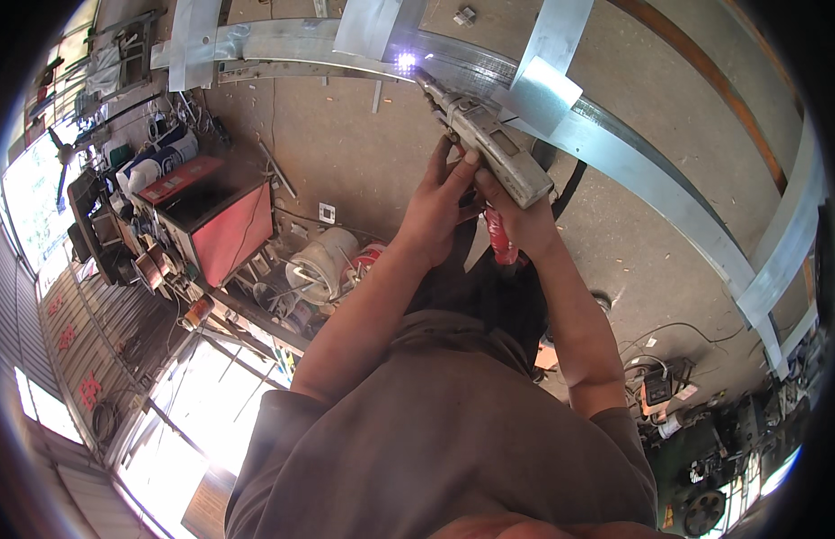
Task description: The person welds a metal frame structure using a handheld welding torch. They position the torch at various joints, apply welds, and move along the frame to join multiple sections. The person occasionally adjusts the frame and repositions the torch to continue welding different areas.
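Observation:
A grey welding gun [500,148] with a red-wrapped grip [499,237] is held in front of me, its nozzle pointing up and left. My right hand [525,223] is closed around its rear and grip. My left hand [433,205] supports it from the left side, thumb against the body and fingers partly hidden beneath. At the nozzle's end a bright white-violet spot [406,62] glows on a curved metal band [292,43]. A flat metal strip [368,31] crosses the band just beside that spot. Another strip [561,36] crosses it farther right.
The curved metal frame arcs across the far side and down the right. To the left stand a red metal cabinet [233,229] and a dirty bucket [323,260] among clutter. A black cable [572,184] hangs behind the gun. Dark machinery [723,467] occupies the lower right.

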`<state>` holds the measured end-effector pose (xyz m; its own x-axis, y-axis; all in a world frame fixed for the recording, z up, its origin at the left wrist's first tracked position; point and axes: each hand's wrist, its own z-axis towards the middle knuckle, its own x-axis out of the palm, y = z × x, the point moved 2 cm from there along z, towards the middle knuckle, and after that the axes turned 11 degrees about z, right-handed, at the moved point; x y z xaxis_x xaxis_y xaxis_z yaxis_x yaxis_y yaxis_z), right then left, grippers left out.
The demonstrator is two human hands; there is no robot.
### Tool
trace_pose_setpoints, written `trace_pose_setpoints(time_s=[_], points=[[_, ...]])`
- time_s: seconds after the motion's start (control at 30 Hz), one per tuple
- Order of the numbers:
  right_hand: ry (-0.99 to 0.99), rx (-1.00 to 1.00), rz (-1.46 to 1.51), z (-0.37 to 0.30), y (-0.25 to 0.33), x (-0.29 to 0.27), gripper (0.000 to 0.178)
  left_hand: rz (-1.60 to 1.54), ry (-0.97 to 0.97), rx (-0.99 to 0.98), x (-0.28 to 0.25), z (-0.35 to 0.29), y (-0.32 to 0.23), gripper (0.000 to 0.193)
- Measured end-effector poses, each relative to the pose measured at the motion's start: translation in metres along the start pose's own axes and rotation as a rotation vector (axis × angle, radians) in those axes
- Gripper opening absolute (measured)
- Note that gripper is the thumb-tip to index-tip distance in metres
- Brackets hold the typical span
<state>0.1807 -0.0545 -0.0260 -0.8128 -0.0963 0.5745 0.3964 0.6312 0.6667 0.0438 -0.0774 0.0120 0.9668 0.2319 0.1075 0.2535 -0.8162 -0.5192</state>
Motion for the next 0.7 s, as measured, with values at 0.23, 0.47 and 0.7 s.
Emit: trace_pose_setpoints(time_s=[0.23, 0.47, 0.7], points=[[0.011, 0.015, -0.008, 0.0001, 0.0023, 0.0003, 0.043, 0.004, 0.008, -0.001, 0.0003, -0.0010, -0.0016, 0.079], [0.009, 0.006, 0.006, -0.0008, 0.0012, 0.0004, 0.044, 0.007, 0.011, -0.009, 0.0010, -0.0030, -0.0028, 0.080], [-0.004, -0.003, 0.031, -0.0015, -0.0011, -0.0004, 0.044, -0.003, 0.008, -0.001, 0.0012, -0.0014, -0.0001, 0.077]])
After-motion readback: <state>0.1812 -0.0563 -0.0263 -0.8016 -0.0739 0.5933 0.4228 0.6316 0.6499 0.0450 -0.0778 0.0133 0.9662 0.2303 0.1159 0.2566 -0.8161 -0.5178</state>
